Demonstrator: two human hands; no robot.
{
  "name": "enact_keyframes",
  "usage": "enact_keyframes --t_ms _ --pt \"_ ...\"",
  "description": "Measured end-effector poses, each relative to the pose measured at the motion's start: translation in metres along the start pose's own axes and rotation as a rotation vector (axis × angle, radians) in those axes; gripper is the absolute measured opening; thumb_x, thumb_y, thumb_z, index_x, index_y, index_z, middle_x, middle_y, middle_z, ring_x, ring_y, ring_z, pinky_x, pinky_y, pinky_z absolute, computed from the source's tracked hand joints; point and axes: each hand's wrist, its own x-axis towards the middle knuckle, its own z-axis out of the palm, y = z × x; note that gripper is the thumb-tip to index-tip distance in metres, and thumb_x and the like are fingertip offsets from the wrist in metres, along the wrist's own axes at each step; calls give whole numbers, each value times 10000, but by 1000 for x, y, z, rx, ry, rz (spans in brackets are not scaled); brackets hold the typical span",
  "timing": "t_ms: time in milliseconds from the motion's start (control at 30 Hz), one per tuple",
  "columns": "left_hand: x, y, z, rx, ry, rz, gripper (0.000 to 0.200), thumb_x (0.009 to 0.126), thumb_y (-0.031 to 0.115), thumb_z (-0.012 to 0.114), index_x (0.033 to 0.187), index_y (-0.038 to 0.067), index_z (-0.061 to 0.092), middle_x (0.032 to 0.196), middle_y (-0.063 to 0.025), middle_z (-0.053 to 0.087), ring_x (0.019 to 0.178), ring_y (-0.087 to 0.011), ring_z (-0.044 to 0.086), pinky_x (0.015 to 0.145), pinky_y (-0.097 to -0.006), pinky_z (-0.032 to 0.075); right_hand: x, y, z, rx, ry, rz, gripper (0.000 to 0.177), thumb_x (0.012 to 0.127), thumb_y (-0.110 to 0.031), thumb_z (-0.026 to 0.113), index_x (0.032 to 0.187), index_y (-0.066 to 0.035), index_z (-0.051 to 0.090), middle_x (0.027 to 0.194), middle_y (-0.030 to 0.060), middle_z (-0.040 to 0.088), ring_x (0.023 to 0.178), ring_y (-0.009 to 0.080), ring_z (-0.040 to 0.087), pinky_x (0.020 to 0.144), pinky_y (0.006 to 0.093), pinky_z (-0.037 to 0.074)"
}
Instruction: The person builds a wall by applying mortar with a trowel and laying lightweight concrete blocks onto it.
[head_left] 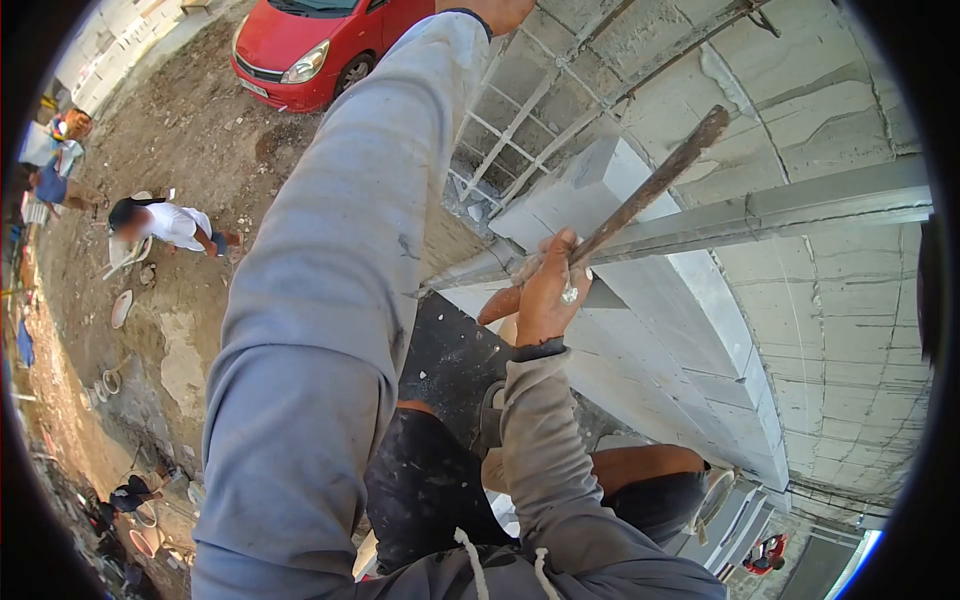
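My right hand (548,288) is closed around a long, narrow, rusty-brown bar (655,182) with a wider reddish-brown end below the fist. The bar slants up to the right and crosses in front of a grey metal beam (770,215). Pale smears mark the fingers. My left arm stretches far up past the beam; only part of my left hand (495,12) shows at the top edge, its fingers cut off. Nearest to it is a grid of metal bars (540,100) against the wall. Smooth pale blocks (650,310) stand beside and below my right hand.
A rough block wall (830,330) rises on the right. Far below on the dirt ground (190,330), a person in a white shirt (180,225) bends over. More people are at the left edge. A red car (320,45) stands at the top. My knees are bent above a dark surface (450,350).
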Motion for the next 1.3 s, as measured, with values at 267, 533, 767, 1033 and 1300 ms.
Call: enact_keyframes --t_ms 267,533,767,1033,1300 --pt "4 -23 25 256 85 -75 478 822 453 591 835 -15 684 840 -244 661 822 -399 648 776 -470 511 20 85 5 -55 -46 468 412 938 -384 528 767 -10 499 520 42 439 363 165 423 363 298 359" --pt "-2 -7 0 181 89 52 393 865 428 499 1193 241 606 950 -191 666 894 -394 631 822 -497 478 1 0 5 -8 -40 92 406 944 -408 525 899 -5 488 545 53 443 370 169 435 344 269 344" --pt "-4 -4 5 21 62 15 403 855 459 511 1182 252 624 1006 -164 662 948 -388 622 860 -524 458 22 91 15 -218 152 348 362 925 -364 557 820 -18 544 637 65 522 497 162 496 446 295 384" --pt "-5 -4 3 147 85 18 411 847 441 549 1226 290 597 1143 -123 635 1042 -353 606 926 -545 420 4 -10 -1 17 -79 129 438 921 -433 558 888 4 547 627 42 516 521 169 502 456 317 386" --pt "-1 -8 -1 -99 101 91 406 852 427 530 1220 271 601 1073 -142 658 991 -377 618 930 -572 404 32 95 17 -171 19 354 391 948 -376 516 748 -40 516 533 26 433 398 152 424 378 320 393"
